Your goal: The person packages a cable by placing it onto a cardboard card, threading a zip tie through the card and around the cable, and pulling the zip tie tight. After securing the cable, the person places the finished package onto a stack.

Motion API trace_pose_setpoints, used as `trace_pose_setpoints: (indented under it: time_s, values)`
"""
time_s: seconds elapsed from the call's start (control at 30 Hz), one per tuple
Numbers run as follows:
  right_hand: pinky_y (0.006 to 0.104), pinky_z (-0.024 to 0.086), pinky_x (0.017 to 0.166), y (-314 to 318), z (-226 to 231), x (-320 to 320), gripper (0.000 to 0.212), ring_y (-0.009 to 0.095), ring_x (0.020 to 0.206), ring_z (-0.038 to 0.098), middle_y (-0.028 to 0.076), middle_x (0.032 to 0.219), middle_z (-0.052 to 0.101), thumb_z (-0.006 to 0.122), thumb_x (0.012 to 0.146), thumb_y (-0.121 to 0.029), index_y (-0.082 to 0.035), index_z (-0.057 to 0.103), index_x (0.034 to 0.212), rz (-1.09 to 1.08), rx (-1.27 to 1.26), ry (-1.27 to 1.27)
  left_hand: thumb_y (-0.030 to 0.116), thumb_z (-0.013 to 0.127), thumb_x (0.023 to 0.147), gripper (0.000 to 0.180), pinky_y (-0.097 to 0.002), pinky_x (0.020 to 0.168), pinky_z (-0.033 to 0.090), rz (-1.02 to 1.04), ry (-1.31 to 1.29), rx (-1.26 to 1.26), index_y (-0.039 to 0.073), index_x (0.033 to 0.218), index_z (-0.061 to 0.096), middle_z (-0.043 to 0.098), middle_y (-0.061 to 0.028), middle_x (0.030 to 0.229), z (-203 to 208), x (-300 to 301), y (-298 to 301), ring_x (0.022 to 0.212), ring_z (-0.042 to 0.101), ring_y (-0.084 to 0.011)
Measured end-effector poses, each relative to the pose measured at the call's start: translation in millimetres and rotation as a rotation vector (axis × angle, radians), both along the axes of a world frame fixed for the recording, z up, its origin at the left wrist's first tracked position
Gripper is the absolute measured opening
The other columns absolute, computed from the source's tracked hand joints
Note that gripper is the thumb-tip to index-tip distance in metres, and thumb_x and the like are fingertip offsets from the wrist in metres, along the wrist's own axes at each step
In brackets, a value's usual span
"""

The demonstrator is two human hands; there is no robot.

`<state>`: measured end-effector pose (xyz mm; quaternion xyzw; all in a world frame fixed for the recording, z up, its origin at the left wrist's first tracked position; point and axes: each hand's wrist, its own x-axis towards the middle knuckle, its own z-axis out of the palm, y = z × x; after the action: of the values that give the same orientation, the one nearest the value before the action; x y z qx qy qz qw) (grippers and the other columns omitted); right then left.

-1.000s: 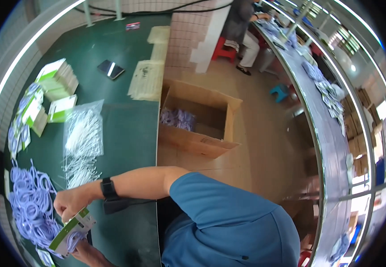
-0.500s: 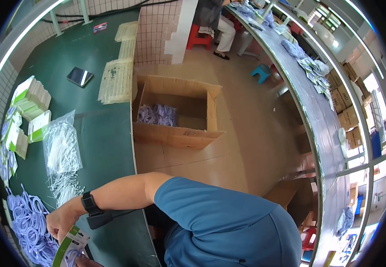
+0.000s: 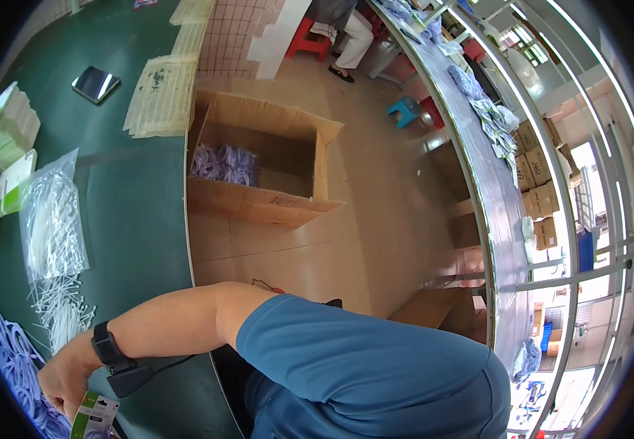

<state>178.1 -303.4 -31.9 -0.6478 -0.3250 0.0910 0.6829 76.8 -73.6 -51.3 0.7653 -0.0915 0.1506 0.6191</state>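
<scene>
My right hand [image 3: 67, 374] reaches across to the lower left, a black band with a small black box on its wrist. Its fingers curl downward and look closed; what they hold, if anything, is hidden. Right beside the fingertips is a green and white packaging card [image 3: 95, 417] with a hang hole, tilted and cut off by the lower edge. My left hand does not show. A heap of lilac coiled cables [image 3: 17, 366] lies next to my right hand on the green table. White cable ties [image 3: 61, 311] spill from a clear plastic bag [image 3: 54, 219] just beyond the wrist.
Stacked green and white cards [image 3: 11, 132] stand at the table's left, with a phone [image 3: 96, 85] farther back. On the floor sits an open cardboard box [image 3: 266, 201] holding lilac cables. A long workbench [image 3: 489, 183] runs along the right; a seated person [image 3: 353, 44] is far off.
The view has shifted, so the table and box sit farther left and higher. My left hand, earlier partly visible holding the card, is out of sight. My right hand remains beside the card.
</scene>
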Motion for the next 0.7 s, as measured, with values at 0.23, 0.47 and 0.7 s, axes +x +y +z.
trace_pose_setpoints:
  time_s: [0.23, 0.47, 0.7]
  values:
    - [0.0307, 0.054, 0.073, 2.9, -4.1, 1.8, 0.033, 0.014, 0.082, 0.069, 0.007, 0.087, 0.077, 0.087, 0.08, -0.032, -0.001, 0.081, 0.09, 0.025, -0.027, -0.02, 0.016, 0.056, 0.106, 0.028, -0.045, 0.087, 0.053, -0.086, -0.286, 0.523, -0.005, 0.124, 0.061, 0.067, -0.0196, 0.114, -37.7, 22.0, 69.0, 0.1, 0.065, -0.0347]
    - [0.0301, 0.053, 0.07, -33.3, -0.2, -14.9, 0.031, 0.012, 0.079, 0.068, 0.005, 0.084, 0.076, 0.087, 0.082, -0.032, -0.002, 0.081, 0.089, -0.052, 0.012, -0.009, 0.019, 0.061, 0.1, 0.027, -0.0458, 0.08, 0.053, -0.178, -0.616, 0.296, -0.006, 0.101, 0.072, 0.071, -0.0219, 0.097, -81.3, 51.5, 50.5, 0.091, 0.067, -0.0379]
    - [0.0282, 0.048, 0.056, -35.3, 19.2, -16.6, 0.028, 0.01, 0.065, 0.064, 0.004, 0.071, 0.071, 0.086, 0.083, -0.025, 0.0, 0.074, 0.08, 0.111, 0.145, 0.051, 0.021, 0.068, 0.094, 0.023, -0.0482, 0.078, 0.052, 0.078, 0.018, 0.603, -0.001, 0.096, 0.076, 0.075, -0.0214, 0.101, 35.5, -14.3, -32.5, 0.087, 0.069, -0.0349]
